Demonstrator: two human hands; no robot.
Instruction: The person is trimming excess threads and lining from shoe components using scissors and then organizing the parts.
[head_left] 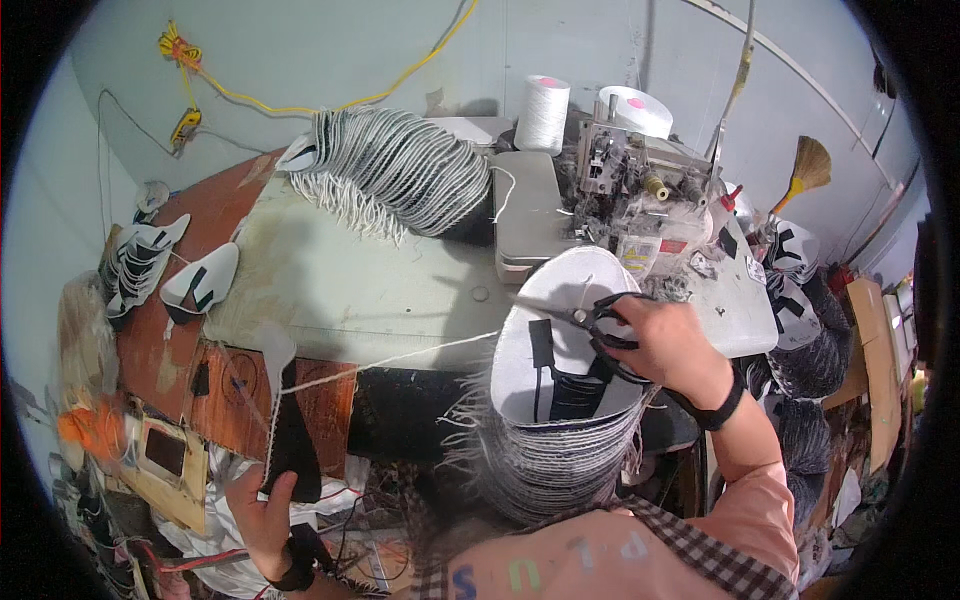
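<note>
The person's right hand (672,345) is closed through the loops of a pair of black scissors (608,318), whose blades lie over the top piece of a tall stack of white-and-black shoe-upper pieces (545,420) at the near edge of the sewing table (350,290). Far down on the left, the left hand (262,510) pinches a single cut piece (285,420), black with a white tip, drawing it away on a white thread (400,358) that runs back to the stack. The piece looks thin, light and floppy, so it is best gripped at its wider body. The thread looks taut and easily cut. The stack, fringed with loose thread ends, seems soft and liable to slide. An overlock machine (630,170) stands at the far side.
</note>
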